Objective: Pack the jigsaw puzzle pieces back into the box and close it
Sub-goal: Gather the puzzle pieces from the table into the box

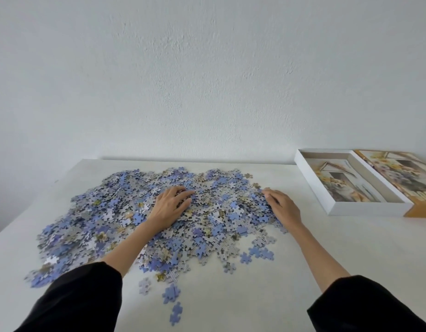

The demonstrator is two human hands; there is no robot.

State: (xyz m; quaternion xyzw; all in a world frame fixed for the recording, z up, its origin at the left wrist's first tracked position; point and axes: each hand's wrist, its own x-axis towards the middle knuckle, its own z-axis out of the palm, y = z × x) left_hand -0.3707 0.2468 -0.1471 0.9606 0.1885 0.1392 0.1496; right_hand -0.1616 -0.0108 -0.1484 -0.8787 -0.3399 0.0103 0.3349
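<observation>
Jigsaw puzzle pieces point(87, 224) loose on the table point(326, 248), box open at far right

Nearest the viewer, a left sleeve point(75, 298) and a right sleeve point(370, 305), both black, enter from the bottom corners, with bare forearms reaching forward. Between them a few stray pieces point(173, 293) lie apart from the main heap, mostly blue side up. Beyond these the heap spreads across the left and middle of the white table, a mix of blue faces, grey patterned backs and some yellowish prints. The left hand point(170, 209) lies palm down on the middle of the heap, fingers relaxed, lightly bent and spread, tips touching the pieces. The right hand point(282, 207) rests at the heap's right edge, palm down and turned inward, fingers loosely bent against the pieces. Whether any piece is caught under either palm cannot be told. Farther back and to the right, well apart from the heap, the box point(370, 209) stands open. It is a shallow white tray with a printed sheet point(346, 185) lying flat inside. The lid point(398, 173), printed with yellow flowers and orange at its side, lies picture up just beside the tray on its right, partly cut by the frame edge. A plain white wall point(207, 68) rises behind the table
</observation>
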